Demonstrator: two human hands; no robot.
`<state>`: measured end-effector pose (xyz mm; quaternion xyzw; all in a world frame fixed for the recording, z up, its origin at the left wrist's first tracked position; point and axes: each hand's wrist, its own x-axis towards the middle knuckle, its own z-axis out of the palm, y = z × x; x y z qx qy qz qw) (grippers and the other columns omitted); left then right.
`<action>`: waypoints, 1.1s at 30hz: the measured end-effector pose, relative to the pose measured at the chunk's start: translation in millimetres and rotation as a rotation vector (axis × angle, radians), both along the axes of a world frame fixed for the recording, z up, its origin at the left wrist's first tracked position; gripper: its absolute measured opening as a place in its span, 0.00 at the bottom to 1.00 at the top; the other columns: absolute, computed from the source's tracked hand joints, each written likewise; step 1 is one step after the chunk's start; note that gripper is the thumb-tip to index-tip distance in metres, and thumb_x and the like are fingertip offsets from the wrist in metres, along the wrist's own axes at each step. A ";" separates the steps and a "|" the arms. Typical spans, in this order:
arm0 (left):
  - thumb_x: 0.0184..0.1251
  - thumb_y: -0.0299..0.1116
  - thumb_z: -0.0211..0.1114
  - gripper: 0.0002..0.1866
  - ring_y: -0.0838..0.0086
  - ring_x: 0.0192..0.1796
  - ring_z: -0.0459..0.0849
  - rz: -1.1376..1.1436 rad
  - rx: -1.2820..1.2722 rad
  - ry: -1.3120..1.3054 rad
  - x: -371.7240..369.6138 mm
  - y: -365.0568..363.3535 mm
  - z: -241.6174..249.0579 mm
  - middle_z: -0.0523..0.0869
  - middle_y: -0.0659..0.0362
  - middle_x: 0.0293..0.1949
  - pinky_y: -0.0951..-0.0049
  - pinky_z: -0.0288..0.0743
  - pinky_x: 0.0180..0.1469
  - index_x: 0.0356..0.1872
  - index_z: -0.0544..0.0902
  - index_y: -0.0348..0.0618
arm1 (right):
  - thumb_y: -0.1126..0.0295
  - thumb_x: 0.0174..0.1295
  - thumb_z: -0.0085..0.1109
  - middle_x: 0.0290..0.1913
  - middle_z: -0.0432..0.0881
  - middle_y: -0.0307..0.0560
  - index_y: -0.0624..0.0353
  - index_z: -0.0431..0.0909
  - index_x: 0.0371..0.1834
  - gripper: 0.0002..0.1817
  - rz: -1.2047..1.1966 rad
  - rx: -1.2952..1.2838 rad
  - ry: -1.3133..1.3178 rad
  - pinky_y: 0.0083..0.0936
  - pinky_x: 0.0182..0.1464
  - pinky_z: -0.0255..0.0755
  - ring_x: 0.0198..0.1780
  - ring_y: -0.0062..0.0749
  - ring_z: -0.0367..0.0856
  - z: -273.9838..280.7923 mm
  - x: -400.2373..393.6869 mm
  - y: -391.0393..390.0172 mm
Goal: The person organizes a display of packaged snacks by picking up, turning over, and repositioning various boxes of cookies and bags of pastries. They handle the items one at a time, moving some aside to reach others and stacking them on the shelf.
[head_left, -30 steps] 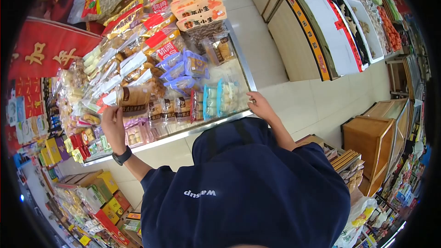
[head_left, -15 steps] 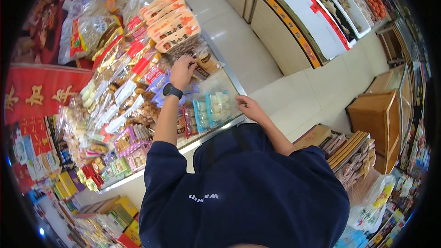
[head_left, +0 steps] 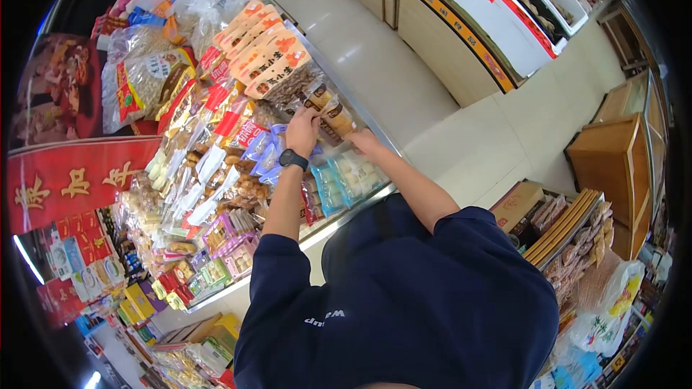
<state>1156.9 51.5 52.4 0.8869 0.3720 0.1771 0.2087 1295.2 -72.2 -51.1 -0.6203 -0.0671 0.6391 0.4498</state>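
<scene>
My left hand (head_left: 303,130), with a dark watch on the wrist, pinches the near left edge of a brown and tan snack packet (head_left: 336,119) on the display table. At the packet's right end is my right hand (head_left: 366,142), its fingers bent against the edge; its fingertips are partly hidden. A second brown packet (head_left: 315,94) lies just beyond. Blue-edged packs of white round items (head_left: 346,179) rest nearer my body, and purple packets (head_left: 265,153) lie left of my left hand. Orange and cream bags (head_left: 268,57) stand in a row farther off.
Heaped snack bags (head_left: 155,83) cover the table's left part. A red banner (head_left: 79,181) hangs at the left. Across the aisle stands a counter (head_left: 440,50) with white foam boxes (head_left: 490,11). Wooden cabinets (head_left: 605,173) and a cardboard box (head_left: 517,205) are at the right.
My right hand has moved from the table's edge to the brown packet. Both hands are now close together at it, and the packets lie differently. The whole view has shifted.
</scene>
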 end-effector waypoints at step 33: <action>0.65 0.28 0.65 0.20 0.50 0.55 0.84 0.991 -0.132 0.267 -306.1 -164.2 -17.9 0.86 0.43 0.53 0.55 0.77 0.58 0.57 0.79 0.33 | 0.66 0.72 0.56 0.61 0.81 0.53 0.64 0.73 0.62 0.19 0.084 0.087 0.163 0.33 0.62 0.74 0.61 0.37 0.80 6.4 39.8 -62.8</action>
